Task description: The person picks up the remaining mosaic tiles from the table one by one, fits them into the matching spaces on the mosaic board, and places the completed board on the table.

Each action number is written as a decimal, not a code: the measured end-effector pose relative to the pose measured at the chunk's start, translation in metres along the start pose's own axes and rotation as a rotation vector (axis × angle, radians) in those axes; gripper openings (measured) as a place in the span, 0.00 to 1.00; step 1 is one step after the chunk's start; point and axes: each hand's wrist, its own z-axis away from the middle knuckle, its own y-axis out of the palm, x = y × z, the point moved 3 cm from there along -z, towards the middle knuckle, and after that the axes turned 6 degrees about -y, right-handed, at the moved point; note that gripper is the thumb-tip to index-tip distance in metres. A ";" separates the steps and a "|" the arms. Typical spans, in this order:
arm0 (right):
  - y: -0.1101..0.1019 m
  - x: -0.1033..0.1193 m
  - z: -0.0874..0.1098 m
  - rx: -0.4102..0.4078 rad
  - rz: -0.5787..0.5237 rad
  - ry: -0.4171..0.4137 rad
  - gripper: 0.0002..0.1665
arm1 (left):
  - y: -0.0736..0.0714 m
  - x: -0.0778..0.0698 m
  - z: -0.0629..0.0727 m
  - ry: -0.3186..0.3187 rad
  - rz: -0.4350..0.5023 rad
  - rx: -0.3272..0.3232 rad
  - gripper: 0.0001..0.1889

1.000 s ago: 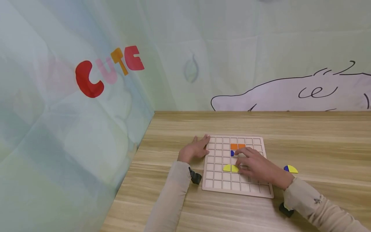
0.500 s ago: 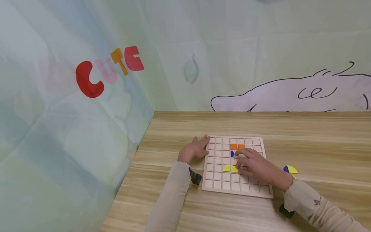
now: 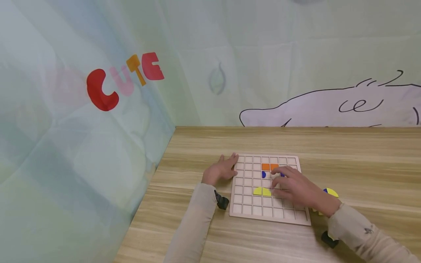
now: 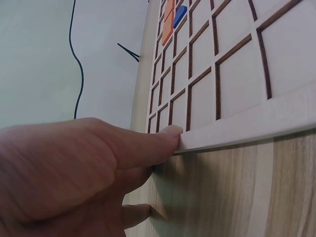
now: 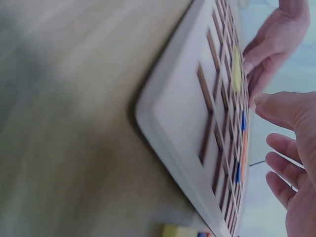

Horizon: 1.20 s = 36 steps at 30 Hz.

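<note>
The head camera, farthest back, looks forward and down over the worktop (image 3: 197,143) to the wall (image 3: 197,76) behind. The left wrist camera faces low and close along the grid board (image 3: 248,181); the right, rolled sideways, looks across its corner. All three share the orange tiles (image 3: 265,167).

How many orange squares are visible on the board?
2. One orange square sits in the fourth column from the left, another in the fifth, both in the second-farthest row of the board. The right hand may hide others.
</note>
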 end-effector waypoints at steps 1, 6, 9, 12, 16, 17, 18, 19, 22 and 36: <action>-0.002 -0.001 0.000 -0.011 0.009 -0.007 0.08 | 0.000 0.000 0.000 0.001 0.002 0.000 0.34; -0.013 -0.006 0.003 -0.011 0.016 0.030 0.09 | 0.000 0.000 0.000 -0.001 0.007 0.002 0.34; -0.017 -0.010 0.006 -0.008 0.026 0.055 0.09 | 0.000 0.000 0.000 -0.003 -0.002 0.001 0.34; -0.021 -0.014 0.010 -0.008 0.036 0.070 0.08 | 0.000 0.001 0.000 -0.002 -0.007 -0.001 0.34; -0.024 -0.018 0.014 -0.005 0.033 0.094 0.08 | 0.000 0.000 0.001 0.001 -0.012 0.000 0.34; -0.024 -0.019 0.016 -0.005 0.039 0.096 0.08 | 0.000 0.000 0.001 0.002 -0.014 -0.001 0.34; -0.025 -0.021 0.018 -0.006 0.045 0.097 0.08 | 0.000 0.000 0.001 0.001 -0.015 0.000 0.34; -0.025 -0.022 0.019 -0.004 0.048 0.100 0.08 | 0.000 -0.001 0.002 0.000 -0.015 0.000 0.34; -0.028 -0.024 0.025 -0.003 0.049 0.120 0.08 | 0.000 -0.001 0.002 -0.002 -0.008 -0.002 0.34; -0.044 -0.040 0.047 -0.032 0.030 0.180 0.08 | 0.001 0.000 0.001 0.004 -0.001 -0.008 0.33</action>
